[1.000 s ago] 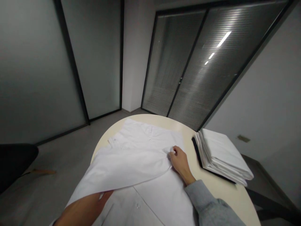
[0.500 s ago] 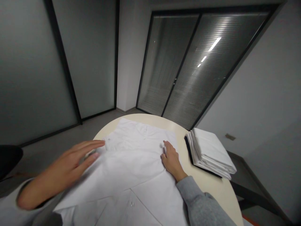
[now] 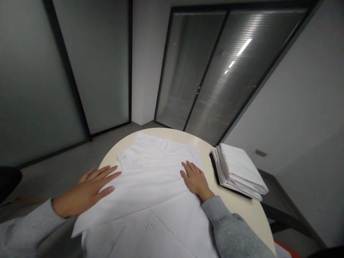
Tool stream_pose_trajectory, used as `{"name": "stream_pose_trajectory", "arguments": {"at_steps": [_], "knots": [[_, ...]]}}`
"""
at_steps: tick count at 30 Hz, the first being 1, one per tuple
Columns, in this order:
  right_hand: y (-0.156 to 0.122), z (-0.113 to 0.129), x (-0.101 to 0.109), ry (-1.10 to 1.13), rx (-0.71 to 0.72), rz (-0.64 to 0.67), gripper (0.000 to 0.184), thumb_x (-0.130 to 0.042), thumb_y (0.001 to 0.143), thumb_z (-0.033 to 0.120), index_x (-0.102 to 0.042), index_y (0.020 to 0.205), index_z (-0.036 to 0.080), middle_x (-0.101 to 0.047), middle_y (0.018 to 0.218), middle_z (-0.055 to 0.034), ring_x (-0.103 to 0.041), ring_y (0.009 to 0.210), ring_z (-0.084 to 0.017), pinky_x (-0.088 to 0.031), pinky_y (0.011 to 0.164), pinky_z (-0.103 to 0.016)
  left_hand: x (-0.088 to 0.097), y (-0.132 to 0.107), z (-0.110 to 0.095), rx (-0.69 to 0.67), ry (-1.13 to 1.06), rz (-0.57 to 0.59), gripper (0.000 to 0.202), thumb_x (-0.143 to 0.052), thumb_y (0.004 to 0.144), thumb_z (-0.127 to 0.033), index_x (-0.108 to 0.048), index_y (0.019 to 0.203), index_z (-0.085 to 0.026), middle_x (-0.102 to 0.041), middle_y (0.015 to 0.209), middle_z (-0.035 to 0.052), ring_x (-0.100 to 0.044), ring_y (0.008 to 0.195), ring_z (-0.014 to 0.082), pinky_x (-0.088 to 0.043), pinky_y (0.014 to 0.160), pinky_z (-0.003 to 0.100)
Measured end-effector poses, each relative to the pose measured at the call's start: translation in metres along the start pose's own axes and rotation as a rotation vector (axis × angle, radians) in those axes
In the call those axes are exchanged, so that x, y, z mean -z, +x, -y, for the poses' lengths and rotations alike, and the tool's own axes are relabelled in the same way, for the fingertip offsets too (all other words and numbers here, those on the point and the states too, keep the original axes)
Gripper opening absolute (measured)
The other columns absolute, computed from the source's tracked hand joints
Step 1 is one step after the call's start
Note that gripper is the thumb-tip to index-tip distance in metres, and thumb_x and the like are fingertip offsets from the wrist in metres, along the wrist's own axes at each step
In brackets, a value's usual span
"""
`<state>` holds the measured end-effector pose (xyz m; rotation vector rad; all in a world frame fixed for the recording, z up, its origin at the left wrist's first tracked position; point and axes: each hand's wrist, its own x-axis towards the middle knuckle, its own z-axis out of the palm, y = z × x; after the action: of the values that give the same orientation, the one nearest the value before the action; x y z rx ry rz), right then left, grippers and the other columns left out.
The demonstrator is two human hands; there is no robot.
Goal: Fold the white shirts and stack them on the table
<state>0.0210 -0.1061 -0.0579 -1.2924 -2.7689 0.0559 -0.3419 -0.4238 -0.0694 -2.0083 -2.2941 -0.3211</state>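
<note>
A white buttoned garment (image 3: 150, 186), which looks like a shirt or work coat, lies spread over the round table, partly folded across itself. Small buttons show near its far end and on the near part. My left hand (image 3: 92, 186) rests at the garment's left edge, fingers spread and palm down. On the right side of the cloth, my right hand (image 3: 195, 177) lies flat with its fingers stretched forward. Neither hand grips the fabric. The near end of the garment runs out of view at the bottom.
At the right edge of the cream table (image 3: 208, 145) sits a stack of folded white cloth (image 3: 239, 168) with a dark layer beneath. A black chair part (image 3: 9, 182) stands at far left. Behind are frosted panels and a window with blinds (image 3: 204, 71).
My left hand has come down onto the cloth and spread its fingers. The fold under it lies flatter. My right hand has flattened, staying in nearly the same place.
</note>
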Motion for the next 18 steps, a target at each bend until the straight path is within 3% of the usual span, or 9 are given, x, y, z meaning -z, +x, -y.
{"name": "stream_pose_trajectory", "arguments": {"at_steps": [4,7,10,14,18], "knots": [[0.017,-0.025,0.003,-0.029,-0.017,0.025,0.059,-0.03,0.108,0.052,-0.036,0.162,0.029,-0.031,0.171,-0.0027,-0.026,0.158,-0.025,-0.022,0.126,-0.044,0.009,0.01,-0.016,0.028,0.009,-0.057,0.056,-0.045,0.103,-0.061,-0.051,0.154,-0.04,-0.039,0.167,0.0004,-0.039,0.152,0.0344,-0.03,0.123,0.056],[0.029,-0.043,0.006,-0.061,-0.023,0.039,0.058,-0.03,0.109,0.049,-0.037,0.162,0.025,-0.032,0.17,-0.0047,-0.026,0.158,-0.025,-0.022,0.127,-0.042,0.015,0.007,-0.029,-0.089,-0.025,-0.006,0.058,-0.049,0.102,-0.062,-0.045,0.157,-0.043,-0.036,0.168,-0.0022,-0.039,0.153,0.0314,-0.033,0.123,0.049],[0.035,-0.048,0.011,-0.101,-0.037,0.03,0.058,-0.032,0.109,0.045,-0.037,0.162,0.023,-0.032,0.17,-0.0079,-0.028,0.157,-0.03,-0.024,0.126,-0.049,0.015,0.001,-0.035,-0.17,-0.049,0.063,0.061,-0.051,0.102,-0.06,-0.036,0.16,-0.046,-0.037,0.167,-0.0034,-0.039,0.153,0.0302,-0.031,0.124,0.049],[0.015,-0.025,0.031,-0.167,0.017,-0.053,0.059,-0.044,0.105,0.037,-0.037,0.162,0.02,-0.023,0.172,-0.0087,-0.016,0.16,-0.034,-0.01,0.129,-0.056,0.013,-0.006,-0.036,-0.178,-0.086,0.064,0.065,-0.054,0.101,-0.059,-0.032,0.161,-0.047,-0.038,0.166,-0.0025,-0.04,0.152,0.0312,-0.031,0.125,0.051],[-0.049,0.015,0.052,-0.111,0.228,-0.096,0.058,-0.051,0.103,0.04,-0.045,0.158,0.023,-0.026,0.171,-0.0061,-0.018,0.16,-0.033,-0.012,0.13,-0.057,0.019,0.008,-0.03,-0.123,-0.146,-0.037,0.058,-0.05,0.102,-0.056,-0.043,0.158,-0.042,-0.044,0.164,-0.0007,-0.045,0.149,0.0298,-0.037,0.122,0.046]]}}
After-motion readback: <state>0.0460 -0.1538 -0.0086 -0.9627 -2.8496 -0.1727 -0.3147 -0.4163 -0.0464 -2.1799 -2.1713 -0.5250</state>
